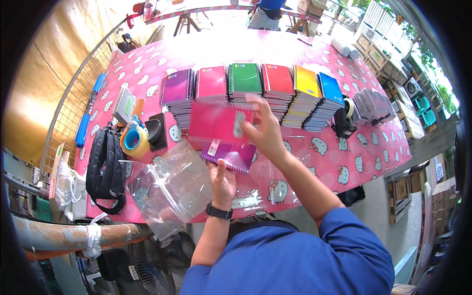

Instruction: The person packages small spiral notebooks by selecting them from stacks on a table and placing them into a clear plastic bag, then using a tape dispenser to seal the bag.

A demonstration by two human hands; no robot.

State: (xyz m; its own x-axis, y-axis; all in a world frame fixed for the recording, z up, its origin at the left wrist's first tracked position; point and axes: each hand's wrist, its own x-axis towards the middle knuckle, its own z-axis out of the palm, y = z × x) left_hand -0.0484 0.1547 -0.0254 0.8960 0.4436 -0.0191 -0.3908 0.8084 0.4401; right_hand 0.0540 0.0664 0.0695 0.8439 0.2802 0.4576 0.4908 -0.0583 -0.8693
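Note:
My left hand (222,185) grips a purple spiral notebook (236,156) by its near edge, thumb on top; a small white label sits on the cover. Over it, my right hand (263,125) holds a pink notebook (212,123) at its right side, blurred by motion. Beyond my hands stand stacks of spiral notebooks in a row: purple (178,87), pinkish red (211,81), green (245,77), red (279,78), yellow (307,81) and blue (331,89). Clear plastic bags (169,184) lie beside my left forearm.
A pink patterned cloth (314,167) covers the table. At left are a black backpack (105,164), tape rolls (134,139) and a black box-like object (156,132). A tape dispenser (343,123) and clear-wrapped packs (373,105) stand at right. Another person (268,14) is at the far side.

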